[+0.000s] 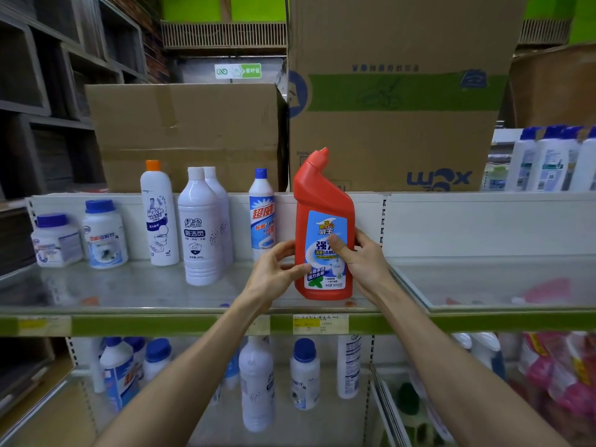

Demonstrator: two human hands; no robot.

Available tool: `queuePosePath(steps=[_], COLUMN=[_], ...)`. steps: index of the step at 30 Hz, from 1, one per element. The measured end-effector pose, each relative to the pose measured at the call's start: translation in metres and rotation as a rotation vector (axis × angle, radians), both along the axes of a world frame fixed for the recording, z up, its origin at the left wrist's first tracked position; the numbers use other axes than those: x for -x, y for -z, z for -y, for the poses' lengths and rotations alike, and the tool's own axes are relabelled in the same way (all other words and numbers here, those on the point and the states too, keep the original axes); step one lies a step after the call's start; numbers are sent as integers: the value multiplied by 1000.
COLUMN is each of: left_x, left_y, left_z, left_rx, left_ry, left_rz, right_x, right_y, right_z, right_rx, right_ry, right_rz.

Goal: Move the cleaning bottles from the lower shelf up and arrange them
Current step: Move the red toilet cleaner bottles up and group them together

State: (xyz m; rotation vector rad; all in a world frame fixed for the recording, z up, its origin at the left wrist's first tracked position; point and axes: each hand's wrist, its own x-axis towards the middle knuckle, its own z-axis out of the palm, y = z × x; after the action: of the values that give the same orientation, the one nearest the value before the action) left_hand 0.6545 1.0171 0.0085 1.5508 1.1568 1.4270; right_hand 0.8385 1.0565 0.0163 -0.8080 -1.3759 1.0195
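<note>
Both hands are holding the red toilet-cleaner bottle [324,227] upright on the upper shelf [129,285], its base sitting near the front edge. The right hand [362,259] is wrapping round the bottle's right side, thumb pressing across the blue label. The left hand [277,269] is touching the left side low down, fingers loosely curled, thumb tip on the label's edge. Just left of it a blue-capped white bottle [262,214] is standing against the back panel. More bottles are waiting on the lower shelf [225,414].
</note>
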Motion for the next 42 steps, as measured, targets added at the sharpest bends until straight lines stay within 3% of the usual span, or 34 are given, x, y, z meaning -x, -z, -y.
queuePosePath(steps=[6,9,13,23,33,42], left_x=[0,7,16,34,52,70], left_y=[1,6,31,120,176,213], left_z=[17,42,75,102,78,50], left_rx=[-42,-184,-276,-142,36,17], left_ry=[-112,-199,-133,-12,-207,-397], left_rz=[-194,-122,34,-29,78,-46], right_x=[1,-1,0,14,23,59], right_y=[-7,-15,-32,-26,45,147], right_z=[12,20,40,130,167,138], right_rx=[-3,-56,-195,-411,-477,-444], right_ry=[111,283,384,218,115,63], right_rz=[103,155,142,168,299,331])
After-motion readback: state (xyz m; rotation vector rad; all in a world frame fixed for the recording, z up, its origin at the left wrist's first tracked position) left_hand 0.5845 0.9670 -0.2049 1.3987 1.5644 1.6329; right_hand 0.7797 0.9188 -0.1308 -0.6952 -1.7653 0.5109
